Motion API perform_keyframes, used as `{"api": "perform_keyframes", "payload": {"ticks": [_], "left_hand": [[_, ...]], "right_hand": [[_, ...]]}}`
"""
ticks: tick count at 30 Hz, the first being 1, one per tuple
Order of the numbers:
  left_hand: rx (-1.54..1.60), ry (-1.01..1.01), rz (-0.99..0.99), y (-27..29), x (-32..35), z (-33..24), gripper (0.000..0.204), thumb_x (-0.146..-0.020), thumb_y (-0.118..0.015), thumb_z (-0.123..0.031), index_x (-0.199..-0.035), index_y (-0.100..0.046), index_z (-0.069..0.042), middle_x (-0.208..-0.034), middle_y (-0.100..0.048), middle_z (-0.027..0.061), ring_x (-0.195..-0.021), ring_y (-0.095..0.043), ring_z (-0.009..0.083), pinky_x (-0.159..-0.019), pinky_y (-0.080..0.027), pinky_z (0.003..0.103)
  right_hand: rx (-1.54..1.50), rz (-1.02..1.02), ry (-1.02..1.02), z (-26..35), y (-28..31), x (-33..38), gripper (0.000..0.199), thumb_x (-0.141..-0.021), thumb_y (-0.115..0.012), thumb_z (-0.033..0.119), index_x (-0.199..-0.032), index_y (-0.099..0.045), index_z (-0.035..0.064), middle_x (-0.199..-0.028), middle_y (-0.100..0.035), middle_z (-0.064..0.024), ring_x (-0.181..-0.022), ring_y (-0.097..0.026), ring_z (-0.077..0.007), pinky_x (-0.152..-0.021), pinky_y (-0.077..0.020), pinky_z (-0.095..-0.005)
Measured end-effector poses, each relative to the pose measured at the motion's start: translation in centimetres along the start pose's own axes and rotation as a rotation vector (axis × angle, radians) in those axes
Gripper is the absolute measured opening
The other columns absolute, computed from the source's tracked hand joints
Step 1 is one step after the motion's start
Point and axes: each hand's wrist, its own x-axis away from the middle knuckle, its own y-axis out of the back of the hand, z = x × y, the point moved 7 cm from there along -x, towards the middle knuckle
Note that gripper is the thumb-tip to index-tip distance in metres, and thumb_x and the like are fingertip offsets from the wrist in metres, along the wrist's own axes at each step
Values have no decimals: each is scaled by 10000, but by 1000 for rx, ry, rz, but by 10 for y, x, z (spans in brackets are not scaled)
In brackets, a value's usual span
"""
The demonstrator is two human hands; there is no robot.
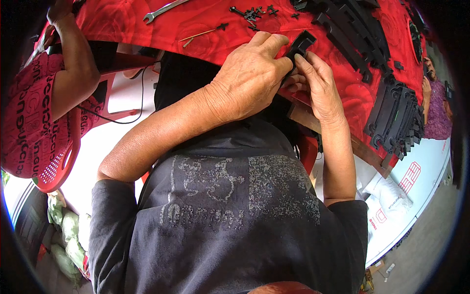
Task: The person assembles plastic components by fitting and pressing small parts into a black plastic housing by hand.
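Observation:
Just over the table's near edge, a long black plastic part (304, 41) is held between my two hands, its squared end pointing up and away. My left hand (255, 73) closes round it from the left, back of the hand upward, hiding much of the part. From the right, my right hand (316, 81) pinches it between thumb and fingers. Whatever sits between the fingertips is covered. Beyond the hands, several small black cross-shaped pieces (254, 13) lie on the red tablecloth (196, 49).
An open-ended wrench (159, 12) and thin wooden sticks (197, 36) lie at the far side. Long black plastic strips (342, 36) and a stack of black parts (394, 115) occupy the right. People sit left and right; a red chair (61, 169) stands at the left.

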Motion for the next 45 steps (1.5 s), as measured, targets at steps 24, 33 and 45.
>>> {"api": "perform_keyframes", "payload": {"ticks": [24,33,45], "left_hand": [[105,18,-56,21,40,-8,383,-758,-755,11,-1134,-705,-48,-1355,-549,193,-1190,-574,390,-941,-531,439],[-4,19,26,8,26,-12,475,-725,-726,-8,-1195,-659,11,-1370,-526,203,-1240,-539,393,-990,-516,445],[-30,-45,-33,15,24,-14,328,-773,-745,-43,-1096,-701,-6,-1212,-609,167,-1066,-616,333,-850,-558,407]], "right_hand": [[1,24,15,4,1,1,357,-1020,-606,383,-1107,-613,37,-940,-726,-79,-793,-723,-172,-674,-547,-257],[12,3,21,5,1,1,349,-1016,-616,383,-1077,-607,39,-917,-707,-62,-785,-717,-159,-666,-540,-251],[7,-4,16,4,1,1,339,-1007,-635,372,-1073,-606,41,-891,-701,-60,-773,-705,-142,-664,-540,-246]]}}
